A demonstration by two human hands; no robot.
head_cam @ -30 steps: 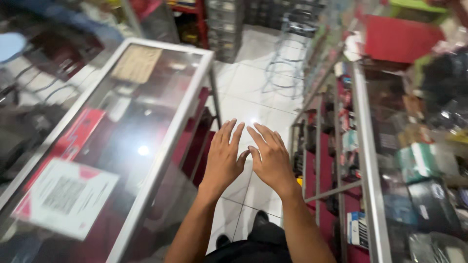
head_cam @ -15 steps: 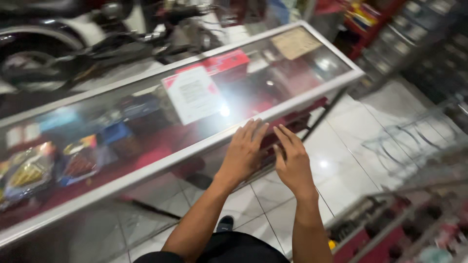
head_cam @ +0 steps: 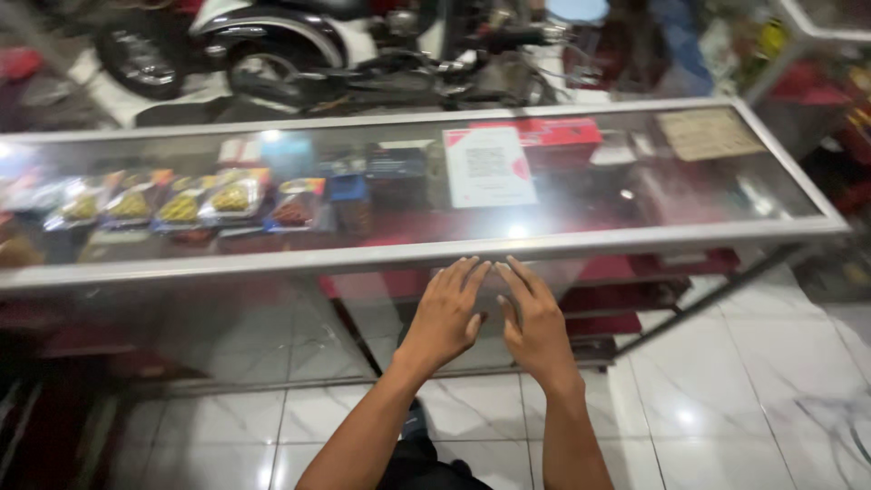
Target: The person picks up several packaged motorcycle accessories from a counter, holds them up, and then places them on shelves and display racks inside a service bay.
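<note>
Counter point(head_cam: 435, 249), a long glass-topped display case with a metal frame, now lies square across the view; half a second ago it was seen at an angle, so it has been faced head-on. Packets point(head_cam: 181, 204) and a white sheet point(head_cam: 488, 166) are seen under the glass. Tiled floor point(head_cam: 726, 399) lies open to the right. Left hand point(head_cam: 446, 316) and right hand point(head_cam: 535, 322) are held flat, fingers spread, gripping nothing, just short of the front rail.
</note>
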